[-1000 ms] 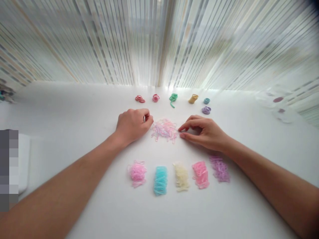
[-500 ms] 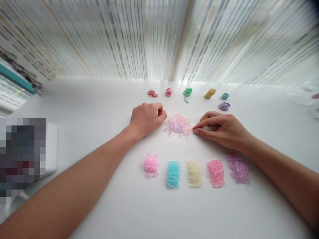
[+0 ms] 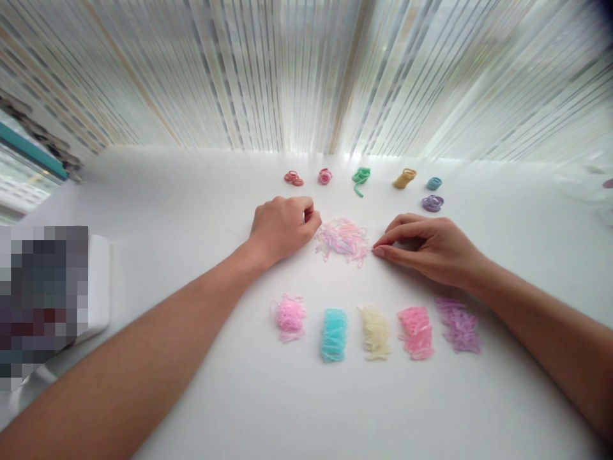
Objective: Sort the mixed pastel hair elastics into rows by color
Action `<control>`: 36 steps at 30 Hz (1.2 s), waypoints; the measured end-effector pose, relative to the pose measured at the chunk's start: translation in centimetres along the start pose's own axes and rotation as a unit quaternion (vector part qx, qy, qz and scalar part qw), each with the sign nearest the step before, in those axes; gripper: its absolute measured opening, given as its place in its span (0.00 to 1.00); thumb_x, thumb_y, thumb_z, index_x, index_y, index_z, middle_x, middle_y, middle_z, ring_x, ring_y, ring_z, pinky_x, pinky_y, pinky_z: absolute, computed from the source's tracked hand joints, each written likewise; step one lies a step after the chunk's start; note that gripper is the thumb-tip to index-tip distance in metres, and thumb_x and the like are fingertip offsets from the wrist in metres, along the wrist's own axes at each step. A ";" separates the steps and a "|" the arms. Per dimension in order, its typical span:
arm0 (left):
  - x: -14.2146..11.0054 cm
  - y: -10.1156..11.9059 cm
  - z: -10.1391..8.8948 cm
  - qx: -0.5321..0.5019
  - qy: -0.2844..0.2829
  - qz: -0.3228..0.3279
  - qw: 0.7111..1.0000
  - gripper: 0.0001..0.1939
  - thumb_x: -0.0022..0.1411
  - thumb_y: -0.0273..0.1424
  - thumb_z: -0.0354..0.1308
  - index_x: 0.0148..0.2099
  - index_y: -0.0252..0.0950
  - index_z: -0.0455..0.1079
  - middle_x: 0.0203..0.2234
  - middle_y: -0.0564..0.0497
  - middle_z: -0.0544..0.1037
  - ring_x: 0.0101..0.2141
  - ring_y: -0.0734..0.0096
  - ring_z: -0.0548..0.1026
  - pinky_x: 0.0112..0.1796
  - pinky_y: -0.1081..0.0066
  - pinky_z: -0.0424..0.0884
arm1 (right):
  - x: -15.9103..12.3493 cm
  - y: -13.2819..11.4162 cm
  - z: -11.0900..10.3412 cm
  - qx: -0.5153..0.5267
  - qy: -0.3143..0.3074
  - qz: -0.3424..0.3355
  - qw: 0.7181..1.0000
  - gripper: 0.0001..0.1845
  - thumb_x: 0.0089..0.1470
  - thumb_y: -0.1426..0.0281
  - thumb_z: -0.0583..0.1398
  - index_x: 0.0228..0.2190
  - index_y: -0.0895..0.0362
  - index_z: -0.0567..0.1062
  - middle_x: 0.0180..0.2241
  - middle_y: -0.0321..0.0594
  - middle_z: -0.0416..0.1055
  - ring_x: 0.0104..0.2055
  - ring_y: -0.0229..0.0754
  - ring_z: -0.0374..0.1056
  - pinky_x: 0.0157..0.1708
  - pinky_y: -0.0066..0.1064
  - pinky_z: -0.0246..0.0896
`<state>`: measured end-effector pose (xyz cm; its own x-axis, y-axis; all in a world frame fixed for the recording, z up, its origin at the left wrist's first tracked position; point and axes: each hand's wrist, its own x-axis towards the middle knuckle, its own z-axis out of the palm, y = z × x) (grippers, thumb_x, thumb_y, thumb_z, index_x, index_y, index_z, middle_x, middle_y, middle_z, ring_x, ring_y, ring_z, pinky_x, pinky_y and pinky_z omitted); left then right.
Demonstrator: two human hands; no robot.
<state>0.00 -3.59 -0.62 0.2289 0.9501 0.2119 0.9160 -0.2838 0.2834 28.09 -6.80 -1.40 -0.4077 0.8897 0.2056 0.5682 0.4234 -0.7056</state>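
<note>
A loose pile of pale pink, lilac and white rubber bands (image 3: pixel 342 241) lies on the white table between my hands. My left hand (image 3: pixel 285 227) rests at the pile's left edge, fingers curled and thumb against the index finger; what they hold, if anything, is hidden. At the right edge, my right hand (image 3: pixel 424 246) pinches thumb and index fingertips together, seemingly on the end of a thin band. Nearer me is a row of band bundles: light pink (image 3: pixel 290 317), turquoise (image 3: pixel 334 335), cream (image 3: pixel 375 332), coral pink (image 3: pixel 416 332) and purple (image 3: pixel 458 324).
Behind the pile sit small coils: red (image 3: pixel 294 178), pink (image 3: pixel 324 177), green (image 3: pixel 361 177), mustard (image 3: pixel 405 179), blue (image 3: pixel 434 184) and purple (image 3: pixel 433 203). A striped string curtain (image 3: pixel 306 76) hangs along the far edge. A white-edged, blurred-out object (image 3: pixel 99 281) stands at left.
My right fingertips have shifted very slightly right at the pile's edge. My left hand keeps its place, and the bundles and coils lie as before.
</note>
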 end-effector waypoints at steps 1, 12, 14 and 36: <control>0.0 0.0 0.0 0.000 0.000 0.000 1.000 0.15 0.66 0.39 0.52 0.35 0.40 0.77 0.29 0.48 0.82 0.34 0.58 0.77 0.35 0.63 0.65 | 0.0 0.0 0.0 0.002 -0.003 0.003 1.000 0.18 0.56 0.49 0.70 0.30 0.51 0.87 0.33 0.44 0.77 0.31 0.44 0.70 0.29 0.40 0.62; 0.1 0.0 -0.1 0.009 0.002 -0.008 1.000 0.16 0.66 0.40 0.51 0.35 0.41 0.78 0.28 0.47 0.81 0.34 0.57 0.78 0.36 0.63 0.66 | 0.1 0.2 -0.1 0.034 -0.021 0.027 0.999 0.11 0.55 0.58 0.71 0.29 0.53 0.85 0.32 0.43 0.77 0.31 0.42 0.70 0.28 0.36 0.63; 0.1 -0.1 -0.1 0.013 0.007 -0.007 1.000 0.16 0.66 0.41 0.51 0.34 0.41 0.77 0.28 0.47 0.81 0.33 0.58 0.77 0.34 0.63 0.64 | 0.1 0.0 -0.1 0.030 -0.020 0.026 0.999 0.10 0.55 0.61 0.70 0.29 0.54 0.85 0.32 0.43 0.77 0.31 0.42 0.70 0.29 0.36 0.63; 0.2 0.0 -0.2 0.024 0.006 -0.009 1.000 0.17 0.67 0.41 0.51 0.35 0.41 0.78 0.28 0.48 0.82 0.33 0.56 0.78 0.33 0.63 0.62 | 0.2 0.0 -0.1 0.030 -0.023 0.030 0.999 0.09 0.54 0.63 0.70 0.34 0.56 0.85 0.33 0.41 0.74 0.30 0.39 0.66 0.28 0.32 0.59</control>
<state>-0.02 -3.45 -0.45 0.2077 0.9534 0.2187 0.9348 -0.2593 0.2426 28.05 -6.63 -1.32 -0.4080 0.9035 0.1310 0.5491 0.3575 -0.7555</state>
